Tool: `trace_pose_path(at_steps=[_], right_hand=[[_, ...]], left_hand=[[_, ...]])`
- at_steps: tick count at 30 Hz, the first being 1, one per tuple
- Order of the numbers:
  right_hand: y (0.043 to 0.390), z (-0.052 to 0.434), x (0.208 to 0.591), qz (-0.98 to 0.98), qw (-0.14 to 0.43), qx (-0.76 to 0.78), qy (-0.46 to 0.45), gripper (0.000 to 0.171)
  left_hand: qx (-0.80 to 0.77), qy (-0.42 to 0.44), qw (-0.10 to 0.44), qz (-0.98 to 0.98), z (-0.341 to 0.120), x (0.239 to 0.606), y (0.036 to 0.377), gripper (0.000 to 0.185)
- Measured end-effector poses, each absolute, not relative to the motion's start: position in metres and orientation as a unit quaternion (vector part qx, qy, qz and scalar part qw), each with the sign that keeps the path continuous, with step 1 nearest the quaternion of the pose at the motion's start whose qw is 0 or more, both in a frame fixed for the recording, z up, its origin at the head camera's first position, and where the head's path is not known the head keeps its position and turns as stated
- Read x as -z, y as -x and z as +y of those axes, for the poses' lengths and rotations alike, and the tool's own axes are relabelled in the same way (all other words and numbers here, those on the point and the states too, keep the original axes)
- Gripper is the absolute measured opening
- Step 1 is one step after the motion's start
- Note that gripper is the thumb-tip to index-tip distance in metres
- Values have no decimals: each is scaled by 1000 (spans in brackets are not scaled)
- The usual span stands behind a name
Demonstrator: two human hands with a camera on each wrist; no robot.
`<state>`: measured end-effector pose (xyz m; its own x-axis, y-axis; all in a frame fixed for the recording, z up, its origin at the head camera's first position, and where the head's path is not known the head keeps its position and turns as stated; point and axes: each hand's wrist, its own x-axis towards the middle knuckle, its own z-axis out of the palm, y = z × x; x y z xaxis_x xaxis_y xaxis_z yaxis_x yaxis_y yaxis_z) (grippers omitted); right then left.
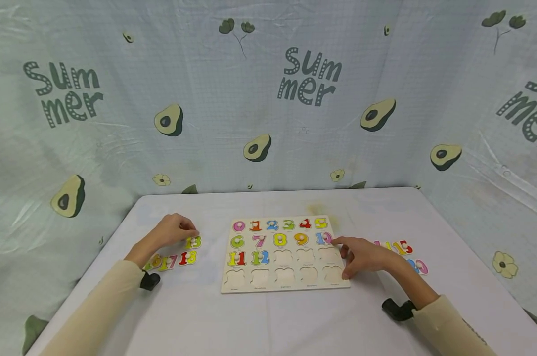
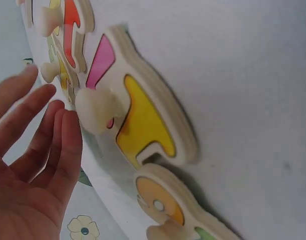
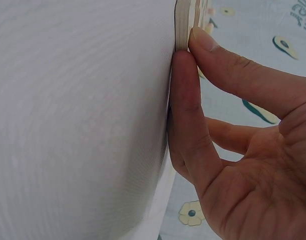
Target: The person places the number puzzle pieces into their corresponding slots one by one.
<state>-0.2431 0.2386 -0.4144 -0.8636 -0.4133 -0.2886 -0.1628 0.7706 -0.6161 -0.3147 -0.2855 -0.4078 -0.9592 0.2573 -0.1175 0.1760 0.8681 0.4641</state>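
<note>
Number-puzzle board [image 1: 271,267] lies lower centre, my right hand [image 1: 362,254] gripping its right edge, where a careless tug could skew it; at left, my left hand [image 1: 172,230] hangs empty beside number pieces [image 1: 182,258].

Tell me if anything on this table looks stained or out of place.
A yellowish mark shows on the white table just beyond the number board, by its far right corner; it looks odd against the pale surface.

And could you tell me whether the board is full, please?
Partly full: the board has bare recesses across its bottom row and three after the 12.
</note>
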Motion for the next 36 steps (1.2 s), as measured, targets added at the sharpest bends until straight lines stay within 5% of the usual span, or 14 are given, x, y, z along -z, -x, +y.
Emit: trace_pose_path(at_steps=[8, 36], right_hand=[[241, 238, 412, 917, 208, 301, 160, 85], [245, 239, 415, 922, 207, 288, 155, 85]], left_hand=[[-252, -128, 121, 952, -289, 408, 311, 18], [-249, -131, 110, 953, -287, 403, 309, 7]])
